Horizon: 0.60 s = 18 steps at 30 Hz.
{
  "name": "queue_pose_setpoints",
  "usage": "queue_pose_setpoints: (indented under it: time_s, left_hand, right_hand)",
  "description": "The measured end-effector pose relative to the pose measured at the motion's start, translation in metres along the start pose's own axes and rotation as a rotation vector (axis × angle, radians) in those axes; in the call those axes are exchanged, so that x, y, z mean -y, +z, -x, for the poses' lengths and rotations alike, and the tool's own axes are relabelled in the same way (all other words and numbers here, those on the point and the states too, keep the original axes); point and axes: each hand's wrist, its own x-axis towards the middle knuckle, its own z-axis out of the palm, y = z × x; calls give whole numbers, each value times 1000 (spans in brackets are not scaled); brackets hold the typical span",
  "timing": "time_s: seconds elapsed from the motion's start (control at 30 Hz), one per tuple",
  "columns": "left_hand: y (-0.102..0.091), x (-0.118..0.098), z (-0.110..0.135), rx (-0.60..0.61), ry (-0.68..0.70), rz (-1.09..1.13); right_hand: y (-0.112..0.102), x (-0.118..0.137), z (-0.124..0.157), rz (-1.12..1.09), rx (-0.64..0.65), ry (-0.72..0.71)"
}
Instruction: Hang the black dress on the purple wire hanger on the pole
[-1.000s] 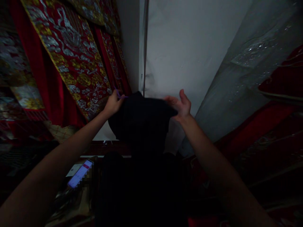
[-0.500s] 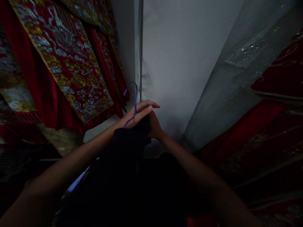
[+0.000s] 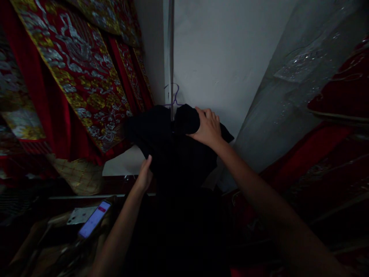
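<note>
A dark shirt (image 3: 184, 154) is spread on a purple hanger (image 3: 175, 100), whose hook and upper arms show above the collar. My right hand (image 3: 208, 127) is closed on the cloth at the shirt's right shoulder, next to the collar. Lower down, my left hand (image 3: 145, 175) grips the shirt's left edge, its thumb in front and its fingers hidden behind the cloth. In the dim light, the lower part of the shirt blends into darkness.
Red embroidered garments (image 3: 86, 84) hang at the left. More red cloth (image 3: 311, 154) and clear plastic wrap (image 3: 291, 88) are on the right. A white panel (image 3: 219, 50) stands behind the shirt. A lit phone (image 3: 95, 219) lies at the lower left.
My hands, earlier together near the bunched shirt, have moved apart. The shirt now hangs spread out, and its purple hanger has shifted right and turned to face me. The phone has come into fuller view.
</note>
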Motion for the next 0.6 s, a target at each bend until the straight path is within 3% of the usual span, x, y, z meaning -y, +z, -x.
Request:
queue_pose_setpoints:
  time_s: [0.13,0.23,0.3,0.37,0.4,0.47,0.53,0.6]
  left_hand:
    - [6,8,15,-222,-23,-7]
    - [4,10,28,-312,-87,17]
    - [6,12,37,-336,-206,75]
    - [11,16,45,-331,-346,146]
    - [14,18,49,-315,-401,171]
    - [20,22,53,-270,-449,187]
    - [22,23,55,-256,-448,176]
    - [19,22,55,-272,-427,160]
  right_hand:
    - [-10,20,12,-62,90,-80]
    - [-18,25,38,-214,11,-72]
    - [-11,31,62,-400,-152,77]
    - [9,43,91,-617,-298,344]
    - [22,52,107,-715,-305,486]
    - [48,74,138,-870,-83,648]
    - [69,95,163,-1015,227,596]
    - [79,108,178,-1040,369,536]
